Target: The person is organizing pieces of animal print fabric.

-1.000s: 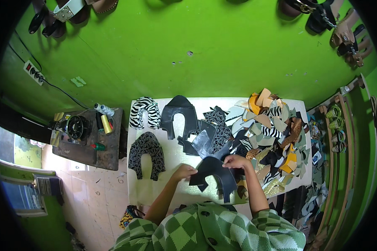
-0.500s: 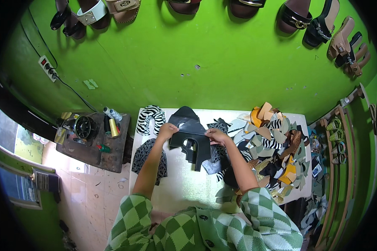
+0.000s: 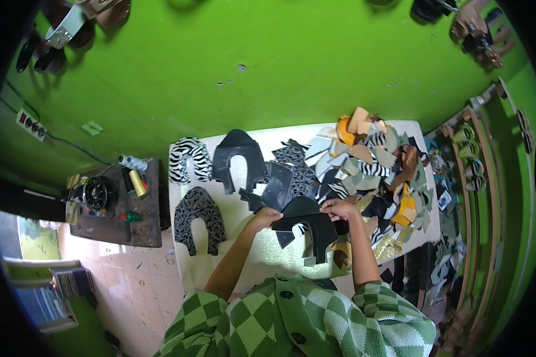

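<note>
Between my two hands is a black horseshoe-shaped shoe upper piece [image 3: 302, 207], held over the near middle of the table. My left hand [image 3: 266, 218] pinches its left edge, and my right hand [image 3: 339, 210] grips the right edge. A similar black U-shaped piece [image 3: 238, 147] lies flat at the back. Left of it are a zebra-print U piece [image 3: 189, 150] and, nearer me, a grey-black patterned one [image 3: 198, 205]. Just beyond my hands, black offcuts [image 3: 276, 185] and patterned scraps [image 3: 302, 177] overlap.
A large heap of mixed leather scraps [image 3: 363, 160] covers the right of the white table [image 3: 244, 253]. At left stands a wooden sewing table [image 3: 104, 223] with thread cones [image 3: 138, 182] and a black handwheel [image 3: 98, 193]. Sandals [image 3: 464, 143] sit on a rack at right.
My hands have come nearer my body and rightward with the black piece. The other black U piece now lies uncovered at the back. My view has shifted.
</note>
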{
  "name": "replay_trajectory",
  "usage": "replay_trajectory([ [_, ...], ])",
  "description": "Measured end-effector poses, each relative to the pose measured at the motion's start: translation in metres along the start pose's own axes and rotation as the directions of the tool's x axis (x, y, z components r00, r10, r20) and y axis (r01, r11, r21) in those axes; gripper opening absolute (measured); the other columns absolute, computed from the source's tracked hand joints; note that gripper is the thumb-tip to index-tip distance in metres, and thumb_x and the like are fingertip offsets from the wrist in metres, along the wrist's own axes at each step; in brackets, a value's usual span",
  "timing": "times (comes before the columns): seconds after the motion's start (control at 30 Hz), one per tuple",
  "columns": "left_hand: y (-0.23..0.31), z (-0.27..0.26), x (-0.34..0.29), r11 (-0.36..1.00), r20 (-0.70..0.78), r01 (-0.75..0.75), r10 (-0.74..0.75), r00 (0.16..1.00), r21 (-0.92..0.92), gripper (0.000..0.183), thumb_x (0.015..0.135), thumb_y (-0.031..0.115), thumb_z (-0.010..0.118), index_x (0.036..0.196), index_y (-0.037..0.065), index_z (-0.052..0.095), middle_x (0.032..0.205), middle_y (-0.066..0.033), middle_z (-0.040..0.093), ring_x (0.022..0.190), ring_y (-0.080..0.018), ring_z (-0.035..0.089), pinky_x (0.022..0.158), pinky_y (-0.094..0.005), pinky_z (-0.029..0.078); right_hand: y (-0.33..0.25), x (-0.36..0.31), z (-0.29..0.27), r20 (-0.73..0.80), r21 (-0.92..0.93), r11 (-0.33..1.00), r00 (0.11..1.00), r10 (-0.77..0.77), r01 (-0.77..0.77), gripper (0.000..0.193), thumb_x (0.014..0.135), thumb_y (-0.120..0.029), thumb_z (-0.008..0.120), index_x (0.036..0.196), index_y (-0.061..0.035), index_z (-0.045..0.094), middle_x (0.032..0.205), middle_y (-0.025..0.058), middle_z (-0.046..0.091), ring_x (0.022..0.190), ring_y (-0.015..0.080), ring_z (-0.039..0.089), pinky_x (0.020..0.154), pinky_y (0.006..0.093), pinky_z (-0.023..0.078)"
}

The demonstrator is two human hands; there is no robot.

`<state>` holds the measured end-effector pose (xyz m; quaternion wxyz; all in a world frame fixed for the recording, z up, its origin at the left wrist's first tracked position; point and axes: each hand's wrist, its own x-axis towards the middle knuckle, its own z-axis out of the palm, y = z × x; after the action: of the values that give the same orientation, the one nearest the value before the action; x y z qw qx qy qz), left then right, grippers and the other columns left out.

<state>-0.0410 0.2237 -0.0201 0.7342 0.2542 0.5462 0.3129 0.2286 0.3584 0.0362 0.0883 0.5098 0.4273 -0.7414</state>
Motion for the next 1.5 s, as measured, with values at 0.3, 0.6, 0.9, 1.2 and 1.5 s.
replay_trajectory([
  [0.3,-0.019,0.024,0.006,0.990,-0.035,-0.016,0.022,0.999,0.138,0.019,0.083,0.021,0.064,0.088,0.003,0.062,0.070,0.0025,0.058,0.057,-0.0058,0.047,0.051,-0.0213,0.037,0.047,-0.033,0.010,-0.061,0.162,0.980,0.993,-0.103,0.112,0.013,0.085,-0.026,0.061,0.080,-0.0151,0.055,0.065,-0.0081,0.048,0.054,0.0037,0.045,0.046,0.0190,0.039],
  [0.6,0.079,-0.059,-0.032,0.771,-0.414,-0.276,0.564,0.715,0.573,0.015,0.072,0.017,0.071,0.078,0.004,0.065,0.071,-0.0094,0.065,0.063,-0.0188,0.061,0.060,-0.0305,0.047,-0.080,-0.001,0.053,-0.117,-0.081,0.938,0.931,-0.345,0.338,0.020,0.079,-0.026,0.069,0.077,-0.0065,0.063,0.061,-0.0048,0.051,0.051,0.0034,0.043,0.044,0.0173,0.034],
  [0.9,0.162,-0.143,-0.041,0.624,-0.573,0.029,0.697,0.432,0.781,0.033,0.069,0.011,0.073,0.094,0.003,0.053,0.072,-0.0146,0.063,0.072,-0.0301,0.063,0.066,-0.0385,0.047,-0.175,0.134,0.109,-0.413,-0.338,0.852,0.750,-0.517,0.401,0.032,0.065,-0.030,0.077,0.072,0.0003,0.069,0.078,0.0158,0.067,0.071,0.0236,0.064,0.068,0.0329,0.049],
  [1.2,0.145,-0.201,0.020,0.617,-0.587,0.051,0.715,0.380,0.785,0.033,0.070,0.008,0.071,0.096,0.003,0.051,0.077,-0.0163,0.063,0.079,-0.0351,0.061,0.068,-0.0413,0.046,-0.209,0.182,0.118,-0.446,-0.484,0.847,0.770,-0.456,0.222,0.031,0.068,-0.037,0.072,0.076,-0.0068,0.071,0.084,0.0157,0.067,0.081,0.0288,0.065,0.076,0.0359,0.049],
  [1.5,0.148,-0.184,0.031,0.606,-0.651,0.246,0.656,0.382,0.756,0.025,0.074,0.009,0.065,0.092,0.004,0.048,0.079,-0.0174,0.062,0.076,-0.0352,0.061,0.063,-0.0426,0.045,-0.211,0.180,0.130,-0.561,-0.562,0.817,0.666,-0.491,0.130,0.024,0.072,-0.035,0.070,0.075,-0.0107,0.068,0.082,0.0109,0.067,0.080,0.0277,0.064,0.071,0.0374,0.049],
])
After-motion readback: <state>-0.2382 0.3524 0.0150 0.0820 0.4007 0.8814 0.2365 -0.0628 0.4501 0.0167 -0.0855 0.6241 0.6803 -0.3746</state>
